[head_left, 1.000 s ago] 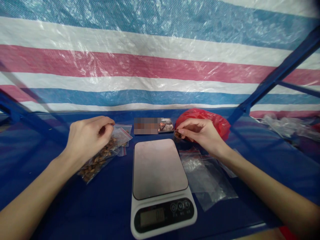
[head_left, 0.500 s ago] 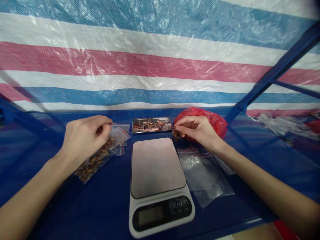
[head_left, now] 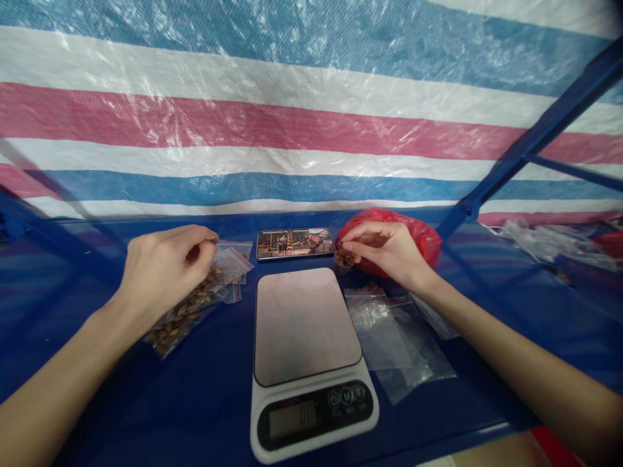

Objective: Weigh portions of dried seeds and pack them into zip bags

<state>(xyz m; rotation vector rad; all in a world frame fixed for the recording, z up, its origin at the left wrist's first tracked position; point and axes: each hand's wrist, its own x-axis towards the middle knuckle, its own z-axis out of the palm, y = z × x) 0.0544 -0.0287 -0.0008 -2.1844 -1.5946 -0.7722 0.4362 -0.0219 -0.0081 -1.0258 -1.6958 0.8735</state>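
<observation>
My left hand [head_left: 165, 266] is closed in a pinch at the upper edge of a clear zip-lock bag [head_left: 182, 324] filled with brown, seed-like pieces. The palm hides part of this bag. Thumb and fingers of my right hand [head_left: 387, 250] are pinched at the rim of a small clear cup [head_left: 344, 261] holding similar brown pieces. Whatever lies between those fingertips is too small to make out. Behind that hand rests a red plastic bag [head_left: 423, 237]. Between my hands stands a white kitchen scale [head_left: 306, 324], its plate bare and its display apparently at zero.
A phone [head_left: 295, 243] with a picture on its screen lies behind the scale. Flat clear zip-lock bags [head_left: 402, 344] lie right of the scale. Blue metal bars [head_left: 525, 149] rise at the right, and a striped plastic sheet [head_left: 292, 130] hangs at the back.
My right fingertips have lifted slightly from the cup's mouth to its right rim, so more of the brown pieces inside show. My left hand has hardly moved.
</observation>
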